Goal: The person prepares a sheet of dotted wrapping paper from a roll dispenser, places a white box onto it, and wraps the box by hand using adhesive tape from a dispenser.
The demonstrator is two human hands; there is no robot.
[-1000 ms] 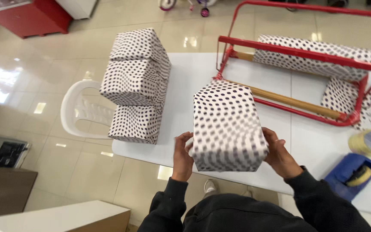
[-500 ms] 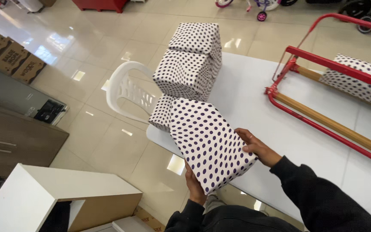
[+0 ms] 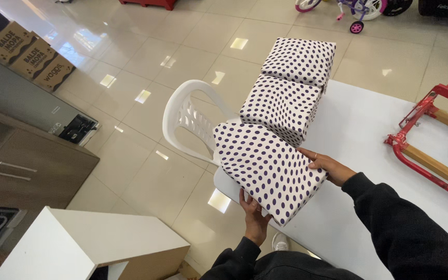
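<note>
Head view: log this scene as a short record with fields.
held item: polka-dot wrapped box, tilted, at the table's near-left corner
left hand: under the box's near edge
right hand: on the box's right side
stacked nearby: two more wrapped boxes in the same paper
surface: white table
beside table: white plastic chair
far right: red roll-holder frame
floor: glossy beige tiles

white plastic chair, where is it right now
In the head view the white plastic chair stands on the tiled floor left of the white table, beside the stacked dotted boxes and the wrapped box being held.
</note>
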